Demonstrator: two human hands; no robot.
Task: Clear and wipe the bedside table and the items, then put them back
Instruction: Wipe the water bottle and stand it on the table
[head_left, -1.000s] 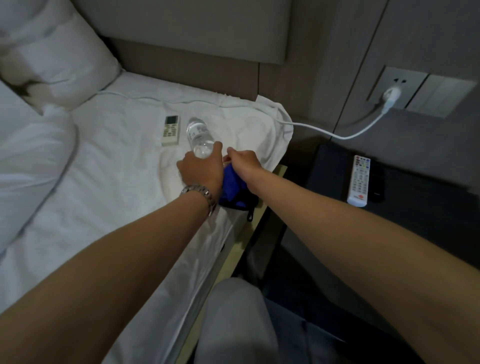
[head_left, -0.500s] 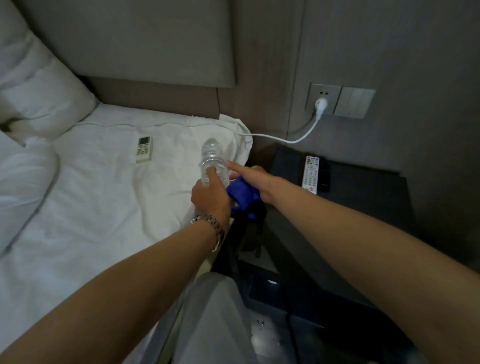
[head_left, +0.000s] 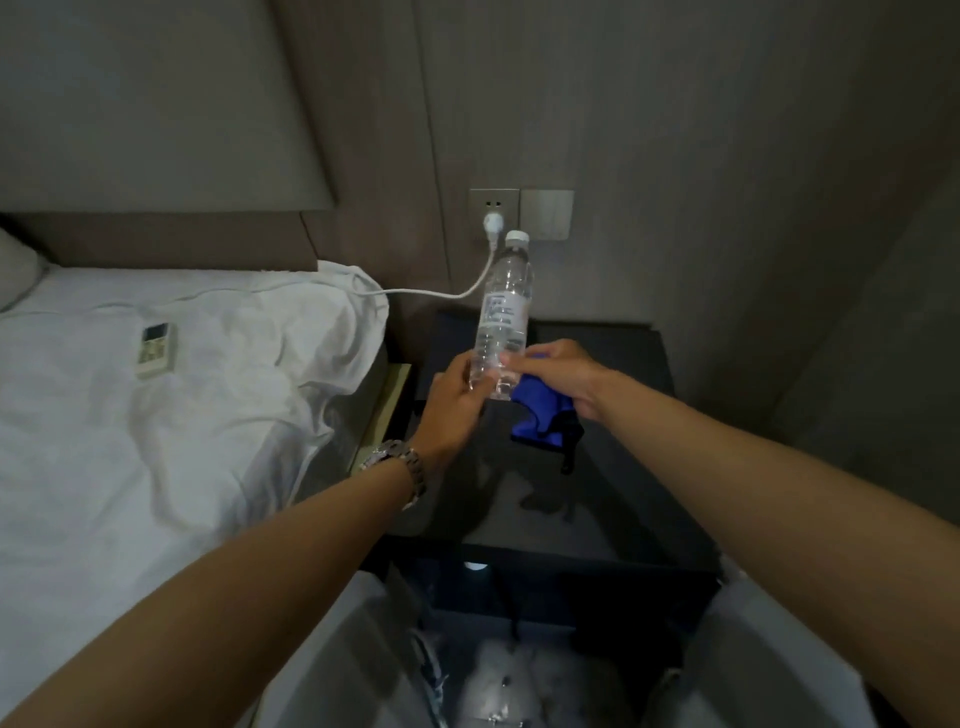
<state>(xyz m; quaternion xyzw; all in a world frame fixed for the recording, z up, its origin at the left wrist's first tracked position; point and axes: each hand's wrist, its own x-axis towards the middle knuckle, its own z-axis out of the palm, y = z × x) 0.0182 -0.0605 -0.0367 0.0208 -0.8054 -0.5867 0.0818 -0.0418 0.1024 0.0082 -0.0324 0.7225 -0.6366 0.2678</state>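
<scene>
My left hand (head_left: 454, 400) grips the lower end of a clear plastic water bottle (head_left: 505, 306) with a white cap, held upright above the dark bedside table (head_left: 613, 499). My right hand (head_left: 561, 376) holds a blue cloth (head_left: 537, 415) bunched in its fingers and touches the bottle's base with its fingertips. A dark strap hangs down from the cloth. The TV remote seen earlier on the table is hidden behind my hands.
A white air-conditioner remote (head_left: 156, 349) lies on the white bed sheet (head_left: 130, 415) to the left. A white plug (head_left: 491, 224) sits in the wall socket, its cable running onto the bed. Grey trouser legs show at the bottom.
The bottle went from lying on the bed to held upright over the bedside table. Both hands moved right with it, and my view turned right toward the table.
</scene>
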